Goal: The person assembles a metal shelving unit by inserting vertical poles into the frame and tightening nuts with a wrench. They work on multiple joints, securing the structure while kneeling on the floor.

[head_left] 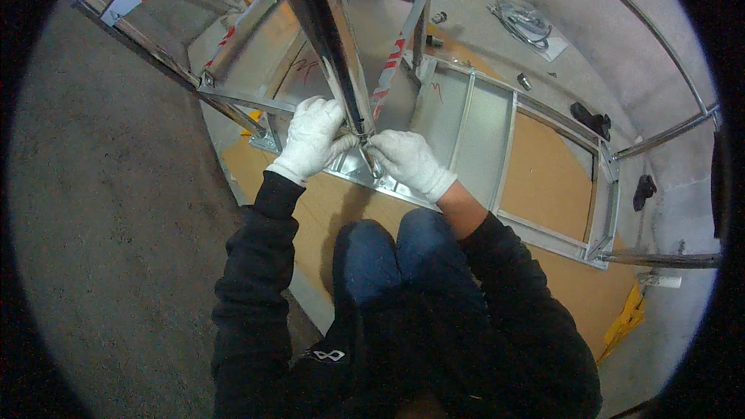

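Both my hands wear white work gloves. My left hand (312,138) is closed around the foot of a shiny upright metal post (326,31) that rises toward the camera. My right hand (407,159) pinches a small metal fitting (371,157) at the post's base, fingertips touching the left hand's. The post stands on the near rail of a flat galvanised steel frame (481,120) lying on brown boards (547,178). My knees in blue jeans are just below the hands.
Red-and-white striped bars (392,62) and thin metal rails (147,46) run off the frame to the left and back. Cables and small parts (524,23) lie on the concrete at the back right. Dark gloves (591,119) lie near the right rail. Bare concrete floor spreads left.
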Tool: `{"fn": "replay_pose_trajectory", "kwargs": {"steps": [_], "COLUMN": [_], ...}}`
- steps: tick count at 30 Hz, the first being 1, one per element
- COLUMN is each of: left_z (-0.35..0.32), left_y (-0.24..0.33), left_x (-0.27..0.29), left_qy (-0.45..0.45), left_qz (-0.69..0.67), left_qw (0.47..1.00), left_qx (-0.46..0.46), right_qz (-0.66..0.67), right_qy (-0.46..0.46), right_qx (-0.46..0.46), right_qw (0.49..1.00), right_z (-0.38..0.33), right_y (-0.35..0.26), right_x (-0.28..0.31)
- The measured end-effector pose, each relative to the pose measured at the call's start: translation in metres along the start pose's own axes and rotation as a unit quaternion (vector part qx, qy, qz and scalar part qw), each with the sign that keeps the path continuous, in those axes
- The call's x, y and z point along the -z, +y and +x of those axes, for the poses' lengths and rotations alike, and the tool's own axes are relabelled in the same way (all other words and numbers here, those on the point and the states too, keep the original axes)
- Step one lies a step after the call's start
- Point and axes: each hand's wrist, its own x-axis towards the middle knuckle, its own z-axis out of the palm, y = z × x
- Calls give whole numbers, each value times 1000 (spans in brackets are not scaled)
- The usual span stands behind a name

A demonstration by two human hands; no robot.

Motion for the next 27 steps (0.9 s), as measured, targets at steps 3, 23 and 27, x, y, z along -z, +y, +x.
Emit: {"fn": "replay_pose_trajectory", "kwargs": {"steps": [3, 23, 27], "left_z": [-1, -1, 2], "left_y": [-1, -2, -1], "left_x": [-2, -5, -4], "left_qy": [-1, 12, 15], "left_qz": [-1, -9, -3], "left_qw": [1000, 1000, 1000], "left_qx": [-4, -11, -15], "right_qz": [-5, 200, 346], "right_qy": [-12, 242, 297], "right_qx": [4, -265, -323], "right_qw": [1000, 912, 829], "right_z": [0, -10, -6], "right_y": [-3, -42, -48], "right_x": [6, -61, -83]}}
